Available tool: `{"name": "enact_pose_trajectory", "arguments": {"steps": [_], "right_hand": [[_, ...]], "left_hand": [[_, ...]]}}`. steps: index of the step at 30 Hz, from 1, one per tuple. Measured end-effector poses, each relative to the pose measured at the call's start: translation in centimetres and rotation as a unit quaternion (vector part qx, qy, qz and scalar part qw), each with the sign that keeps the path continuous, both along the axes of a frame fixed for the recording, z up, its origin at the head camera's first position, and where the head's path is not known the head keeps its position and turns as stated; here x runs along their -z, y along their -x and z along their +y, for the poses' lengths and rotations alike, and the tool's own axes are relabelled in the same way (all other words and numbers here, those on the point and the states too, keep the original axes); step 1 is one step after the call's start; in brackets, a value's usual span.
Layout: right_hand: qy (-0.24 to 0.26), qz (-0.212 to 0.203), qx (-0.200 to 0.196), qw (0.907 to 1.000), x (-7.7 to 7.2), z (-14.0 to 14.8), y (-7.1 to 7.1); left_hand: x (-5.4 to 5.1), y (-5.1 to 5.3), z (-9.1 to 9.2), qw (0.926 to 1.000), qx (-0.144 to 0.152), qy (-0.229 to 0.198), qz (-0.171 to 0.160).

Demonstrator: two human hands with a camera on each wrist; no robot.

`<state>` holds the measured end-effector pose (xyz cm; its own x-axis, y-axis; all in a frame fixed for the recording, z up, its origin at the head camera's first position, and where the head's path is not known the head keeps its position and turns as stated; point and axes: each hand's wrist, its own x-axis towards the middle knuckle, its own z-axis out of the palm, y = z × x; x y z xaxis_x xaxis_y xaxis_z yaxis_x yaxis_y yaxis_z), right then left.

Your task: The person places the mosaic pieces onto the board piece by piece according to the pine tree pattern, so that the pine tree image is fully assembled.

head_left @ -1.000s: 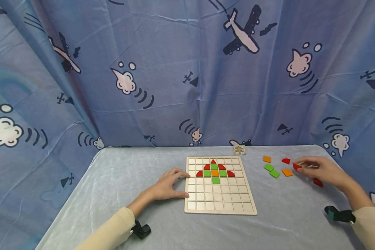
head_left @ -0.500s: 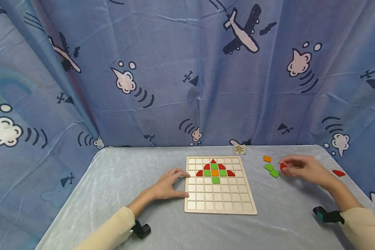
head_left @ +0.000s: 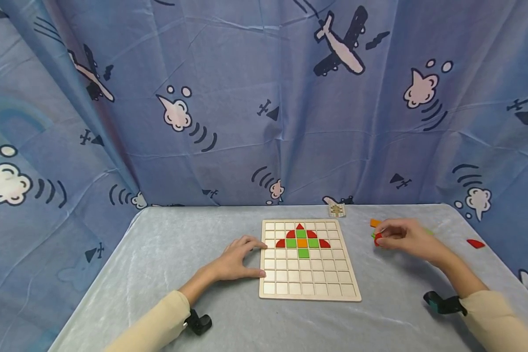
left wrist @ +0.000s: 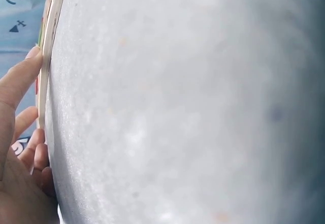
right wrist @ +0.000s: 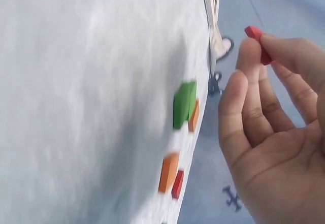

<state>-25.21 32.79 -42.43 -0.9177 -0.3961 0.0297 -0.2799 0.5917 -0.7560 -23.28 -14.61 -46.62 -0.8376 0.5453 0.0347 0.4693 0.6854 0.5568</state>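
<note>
Right of frame centre, right hand (head_left: 407, 239) pinching red piece (head_left: 378, 239), hanging clear of board (head_left: 310, 288) at lower centre. Left hand (head_left: 238, 259) lying loosely spread, touching board's left edge. Seemingly fetching step; next move probably calling for lining piece up over bare cell (head_left: 305, 265).

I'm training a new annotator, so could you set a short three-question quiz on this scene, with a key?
1. What does the right hand pinch?

2. True or false: the left hand is clear of the square, pale wooden grid board.

3. What colour is the square tile with flat green square tiles on all four sides: (A) green, (B) orange or (C) red?

Key
1. A small flat red piece, held between thumb and finger.
2. False: it touches the board's edge.
3. B: an orange square tile.
</note>
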Motion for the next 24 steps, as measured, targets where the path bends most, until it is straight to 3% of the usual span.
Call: {"name": "enact_pose_trajectory", "arguments": {"steps": [20, 24], "right_hand": [[0.060, -0.030, -0.100, 0.9927, 0.5, -6.0, 0.0], [0.044, -0.040, -0.096, 0.9936, 0.7, -6.8, 0.1]], "left_hand": [[0.3, 0.1, 0.0, 1.0000, 0.001, 0.002, 0.008], [0.2, 0.0, 0.0, 1.0000, -0.001, 0.003, 0.005]]}}
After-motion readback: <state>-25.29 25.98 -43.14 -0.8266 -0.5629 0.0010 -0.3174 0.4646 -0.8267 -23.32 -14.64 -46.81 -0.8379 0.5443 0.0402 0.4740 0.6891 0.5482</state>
